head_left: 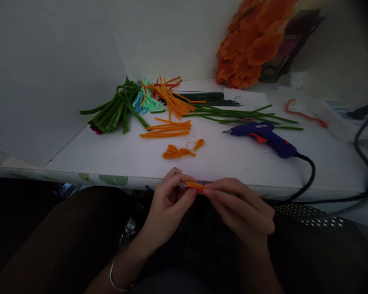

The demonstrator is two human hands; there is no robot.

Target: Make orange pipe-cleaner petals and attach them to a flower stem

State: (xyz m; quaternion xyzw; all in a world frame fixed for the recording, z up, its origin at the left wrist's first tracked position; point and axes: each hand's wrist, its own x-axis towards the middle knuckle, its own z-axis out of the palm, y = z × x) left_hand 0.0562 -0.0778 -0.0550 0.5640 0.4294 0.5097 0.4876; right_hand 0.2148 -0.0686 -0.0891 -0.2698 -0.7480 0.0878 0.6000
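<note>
Between my two hands is a short folded orange pipe cleaner (195, 186), held level just off the table's front edge. My left hand (171, 200) pinches its left end between thumb and index finger. The fingertips of my right hand (241, 204) close on its right end. Behind them on the table lie several small orange pipe-cleaner loops (172, 152), bent like petals. Another orange loop (199, 143) sits beside a thin ring. Farther back is a row of straight orange pipe cleaners (167, 130).
A purple glue gun (263, 136) lies at the right, its black cord (313, 173) hanging over the edge. Green pipe-cleaner bundles (116, 108), dark green stems (211, 99) and loose green pipe cleaners (245, 113) line the back. Orange artificial flowers (248, 49) stand against the wall.
</note>
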